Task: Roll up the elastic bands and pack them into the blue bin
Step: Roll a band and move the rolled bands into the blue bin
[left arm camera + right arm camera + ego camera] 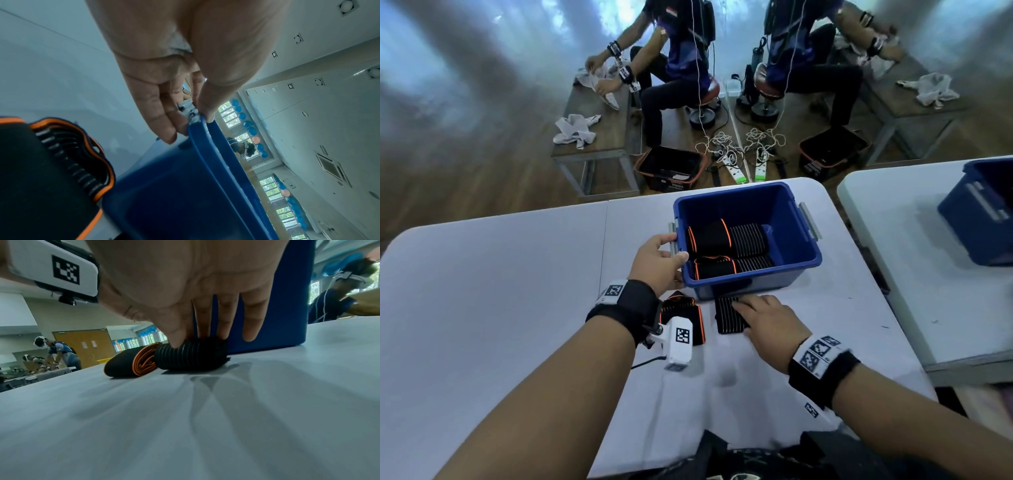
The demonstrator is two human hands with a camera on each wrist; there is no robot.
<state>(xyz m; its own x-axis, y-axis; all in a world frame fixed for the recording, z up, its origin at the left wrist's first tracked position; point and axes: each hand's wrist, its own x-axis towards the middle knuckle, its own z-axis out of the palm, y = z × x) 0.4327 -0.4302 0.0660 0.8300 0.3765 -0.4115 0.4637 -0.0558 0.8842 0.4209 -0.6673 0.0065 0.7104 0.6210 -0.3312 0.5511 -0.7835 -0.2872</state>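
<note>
The blue bin (pixel 750 186) stands on the white table (pixel 482 274) with several rolled bands inside, orange-edged black ones (pixel 710 236) and striped black ones (pixel 750 240). My left hand (pixel 674 253) grips the bin's left rim, thumb over the edge and fingers beneath; the left wrist view shows that pinch (pixel 191 123) on the bin (pixel 174 194). In front of the bin lies a striped black roll (pixel 726 318), which my right hand (pixel 739 308) holds from above, thumb and fingers on it (pixel 197 337). An orange-edged roll (pixel 681 308) (pixel 127 363) lies just left of the striped roll (pixel 191 355).
A second blue bin (pixel 983 216) sits on a neighbouring table at the right, across a narrow gap. Beyond the table's far edge are black baskets (pixel 671 168) on the floor, cables, and people seated at low benches.
</note>
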